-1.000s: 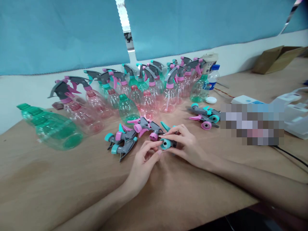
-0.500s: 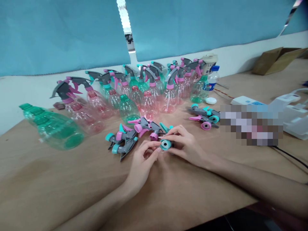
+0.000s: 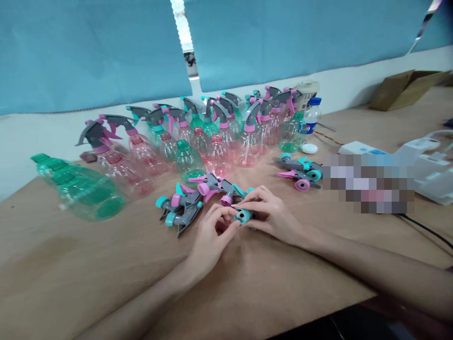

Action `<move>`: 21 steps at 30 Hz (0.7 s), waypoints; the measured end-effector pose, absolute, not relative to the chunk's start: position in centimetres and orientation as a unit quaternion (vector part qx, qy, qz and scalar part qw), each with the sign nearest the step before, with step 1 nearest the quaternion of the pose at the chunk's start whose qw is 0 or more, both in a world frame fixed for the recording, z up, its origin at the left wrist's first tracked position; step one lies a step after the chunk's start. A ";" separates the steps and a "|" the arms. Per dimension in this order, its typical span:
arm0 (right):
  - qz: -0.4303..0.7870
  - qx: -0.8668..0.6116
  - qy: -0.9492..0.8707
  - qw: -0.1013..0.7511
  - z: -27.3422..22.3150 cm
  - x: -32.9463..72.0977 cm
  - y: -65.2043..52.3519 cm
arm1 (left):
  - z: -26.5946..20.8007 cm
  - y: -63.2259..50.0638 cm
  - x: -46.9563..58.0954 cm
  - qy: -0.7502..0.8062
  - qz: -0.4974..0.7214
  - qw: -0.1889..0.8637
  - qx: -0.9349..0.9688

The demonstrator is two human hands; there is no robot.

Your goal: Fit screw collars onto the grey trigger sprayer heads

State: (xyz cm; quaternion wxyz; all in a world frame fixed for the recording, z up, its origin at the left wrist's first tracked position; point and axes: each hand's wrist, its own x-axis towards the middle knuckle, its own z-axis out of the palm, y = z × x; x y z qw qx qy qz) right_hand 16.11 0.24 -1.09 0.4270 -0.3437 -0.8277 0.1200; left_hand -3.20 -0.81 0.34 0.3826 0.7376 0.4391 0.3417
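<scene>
A teal-and-grey trigger spray head (image 3: 242, 216) is between my two hands, its round teal collar with a dark centre hole turned toward me. My right hand (image 3: 271, 212) is closed around its far side, with fingers over and under the collar. My left hand (image 3: 212, 231) pinches at the collar's left edge with thumb and fingertips; whether anything small is in that pinch is hard to make out. Just left and behind lie loose spray heads (image 3: 186, 210) in grey, pink and teal. More spray heads (image 3: 302, 171) lie to the right.
Upright pink and green bottles, many with spray heads (image 3: 253, 115), crowd along the wall. Green bottles (image 3: 88, 196) lie tilted at left. A blue-capped bottle (image 3: 313, 115), a white lid (image 3: 309, 148), a power strip (image 3: 361, 148) and a cardboard box (image 3: 403, 89) stand on the right.
My left fingertips have moved slightly right and closer in on the teal collar. The collar has tilted and shifted slightly downward in my hands. The other items remain in place.
</scene>
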 end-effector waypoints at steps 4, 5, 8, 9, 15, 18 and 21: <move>0.131 -0.337 -0.833 0.419 -1.1 16.1 0.3 | 0.5 -0.7 -3.3 0.430 0.320 0.337 0.774; 0.134 -0.334 -0.834 0.418 -1.1 16.1 0.3 | 0.6 -0.6 -3.4 0.427 0.314 0.328 0.782; 0.137 -0.324 -0.839 0.414 -1.0 16.1 0.3 | 0.6 -0.5 -3.5 0.421 0.304 0.315 0.794; 0.136 -0.322 -0.841 0.413 -1.0 16.1 0.3 | 0.6 -0.5 -3.6 0.421 0.301 0.315 0.796; 0.132 -0.323 -0.843 0.410 -1.1 16.1 0.3 | 0.5 -0.6 -3.6 0.422 0.282 0.307 0.805; 0.122 -0.334 -0.844 0.401 -1.2 16.0 0.4 | 0.5 -0.7 -3.4 0.406 0.280 0.287 0.821; 0.122 -0.341 -0.840 0.403 -1.2 16.0 0.5 | 0.5 -0.8 -3.3 0.397 0.290 0.260 0.831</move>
